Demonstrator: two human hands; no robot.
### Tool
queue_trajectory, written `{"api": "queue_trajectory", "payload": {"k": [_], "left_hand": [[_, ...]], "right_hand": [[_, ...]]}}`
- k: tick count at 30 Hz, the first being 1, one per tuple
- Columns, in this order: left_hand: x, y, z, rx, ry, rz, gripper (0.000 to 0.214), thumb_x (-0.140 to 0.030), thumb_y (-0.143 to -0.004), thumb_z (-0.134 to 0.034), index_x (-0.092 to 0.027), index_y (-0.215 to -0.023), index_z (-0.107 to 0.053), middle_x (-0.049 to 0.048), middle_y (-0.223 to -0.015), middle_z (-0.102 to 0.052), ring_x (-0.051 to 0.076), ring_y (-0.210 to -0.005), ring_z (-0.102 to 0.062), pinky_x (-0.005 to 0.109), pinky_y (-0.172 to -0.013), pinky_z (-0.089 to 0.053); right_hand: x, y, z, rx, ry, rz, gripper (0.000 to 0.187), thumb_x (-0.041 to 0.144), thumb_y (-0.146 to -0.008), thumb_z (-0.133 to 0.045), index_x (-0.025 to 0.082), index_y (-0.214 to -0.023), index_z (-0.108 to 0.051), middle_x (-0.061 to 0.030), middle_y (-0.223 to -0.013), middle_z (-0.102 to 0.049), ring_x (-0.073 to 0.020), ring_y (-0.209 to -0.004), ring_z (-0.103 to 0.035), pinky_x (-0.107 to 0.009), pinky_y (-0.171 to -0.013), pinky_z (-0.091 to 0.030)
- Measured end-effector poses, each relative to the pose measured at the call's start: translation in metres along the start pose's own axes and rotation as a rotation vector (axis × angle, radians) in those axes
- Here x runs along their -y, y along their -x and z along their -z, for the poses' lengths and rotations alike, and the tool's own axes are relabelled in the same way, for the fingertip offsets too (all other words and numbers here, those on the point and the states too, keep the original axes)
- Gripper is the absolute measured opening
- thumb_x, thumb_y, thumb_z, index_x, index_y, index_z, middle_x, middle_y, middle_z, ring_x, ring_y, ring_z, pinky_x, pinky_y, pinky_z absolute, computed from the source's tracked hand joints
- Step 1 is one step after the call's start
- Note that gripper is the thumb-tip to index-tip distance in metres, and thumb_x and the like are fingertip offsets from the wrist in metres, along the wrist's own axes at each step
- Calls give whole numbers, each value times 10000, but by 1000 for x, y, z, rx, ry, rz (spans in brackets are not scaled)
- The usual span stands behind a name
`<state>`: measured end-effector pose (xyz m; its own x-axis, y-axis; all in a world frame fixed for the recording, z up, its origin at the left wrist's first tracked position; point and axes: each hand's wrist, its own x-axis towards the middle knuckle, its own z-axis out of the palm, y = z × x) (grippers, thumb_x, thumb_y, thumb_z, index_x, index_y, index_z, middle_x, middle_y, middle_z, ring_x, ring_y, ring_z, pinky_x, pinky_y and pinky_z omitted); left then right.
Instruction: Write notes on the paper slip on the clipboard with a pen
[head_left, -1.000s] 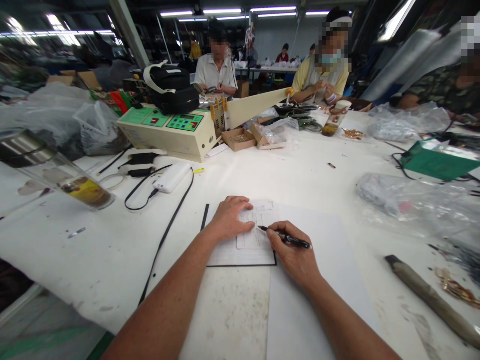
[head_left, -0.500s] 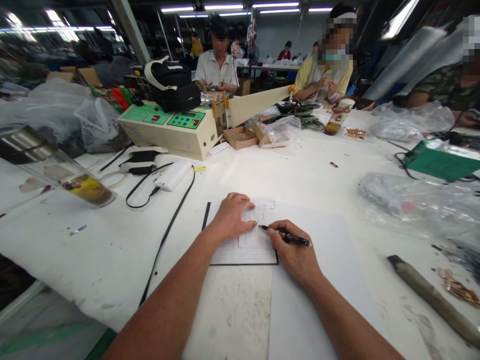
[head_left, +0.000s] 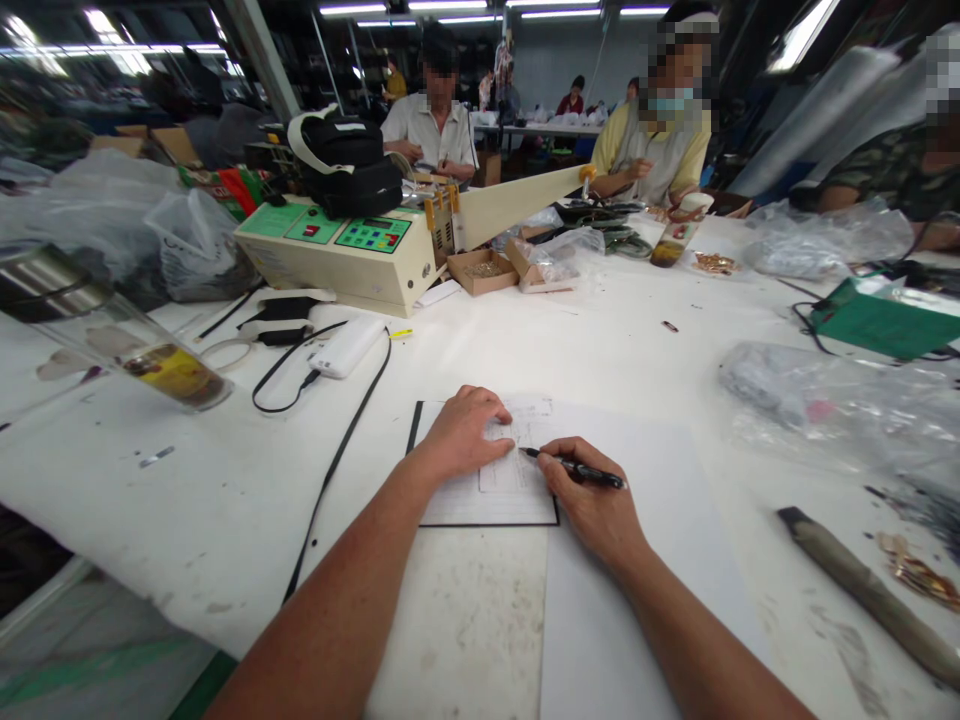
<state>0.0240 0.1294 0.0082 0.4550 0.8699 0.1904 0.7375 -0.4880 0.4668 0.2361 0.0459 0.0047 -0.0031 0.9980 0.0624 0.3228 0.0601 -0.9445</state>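
Note:
My right hand [head_left: 596,500] grips a black pen [head_left: 581,470], its tip close above or on a small printed slip [head_left: 499,480]; contact cannot be made out. The slip lies on a lined notebook [head_left: 457,512] with a dark edge. My left hand [head_left: 469,435] rests flat over the slip's left part, thumb and fingers apart, covering some of the writing. A large white sheet [head_left: 652,600] spreads beneath my right wrist.
A cream machine [head_left: 337,265] with green panels carries a black bag [head_left: 349,165]. At left are a glass bottle [head_left: 172,370] and a white power bank [head_left: 349,348] with a black cable. Plastic bags [head_left: 825,400], a green box [head_left: 877,318] and a greyish bar [head_left: 862,590] lie right. Co-workers sit opposite.
Both hands and the pen stay nearly in place over the slip; the view has shifted slightly. Opposite, the masked co-worker's hands have moved apart.

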Motion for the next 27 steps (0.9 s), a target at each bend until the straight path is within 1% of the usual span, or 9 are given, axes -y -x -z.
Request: {"api": "queue_trajectory", "payload": {"k": [12, 20, 27], "left_hand": [[-1, 0, 0, 1, 0, 7, 234, -302, -776, -812, -250, -986, -721, 35, -1148, -692, 300, -1190, -554, 453, -1057, -482], [0, 0, 0, 1, 3, 2, 236, -304, -778, -809, -245, -988, -717, 35, -1141, -690, 295, -1190, -553, 442, -1059, -479], [0, 0, 0, 2, 0, -6, 253, -294, -772, -813, -244, -996, -707, 33, -1141, -687, 295, -1191, -550, 445, -1058, -479]], "right_hand": [[3, 0, 1, -7, 19, 5, 205, 412, -941, -671, 222, -886, -721, 0, -717, -664, -183, -657, -557, -306, -620, -418], [0, 0, 1, -2, 16, 17, 196, 408, -943, -674, 226, -887, -720, 15, -708, -651, -175, -659, -552, -298, -629, -422], [1, -1, 1, 0, 14, 11, 205, 405, -930, -680, 222, -847, -720, 13, -683, -642, -175, -634, -541, -297, -604, -421]]}}
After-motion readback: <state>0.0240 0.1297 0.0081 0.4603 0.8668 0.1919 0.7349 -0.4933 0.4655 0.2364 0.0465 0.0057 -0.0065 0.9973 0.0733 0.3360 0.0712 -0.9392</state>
